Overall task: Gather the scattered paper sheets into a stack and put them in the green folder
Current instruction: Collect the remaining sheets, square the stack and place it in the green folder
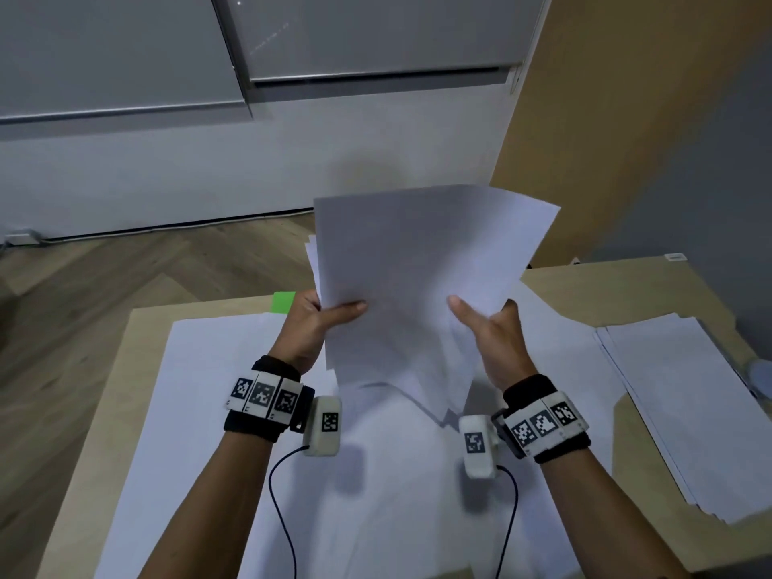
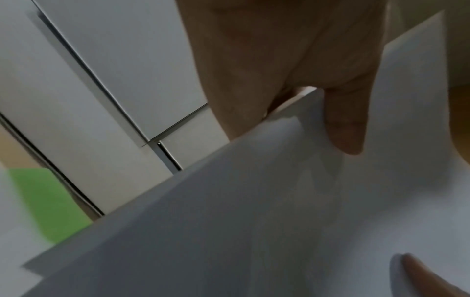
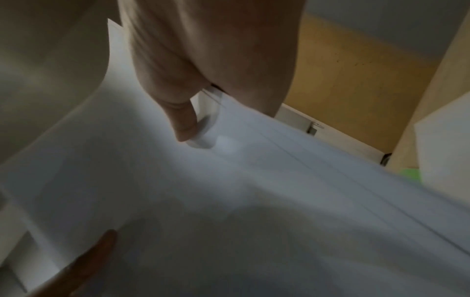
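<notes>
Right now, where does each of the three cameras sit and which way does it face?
Head: worn on the head, looking forward and down over the table; shows both forearms, the left hand and right hand holding the paper stack.
Left wrist: looks along the left hand, its thumb pressed on the paper stack.
Right wrist: looks along the right hand, thumb on the sheets.
Shared: all three show the stack; each catches a bit of the green folder.
</notes>
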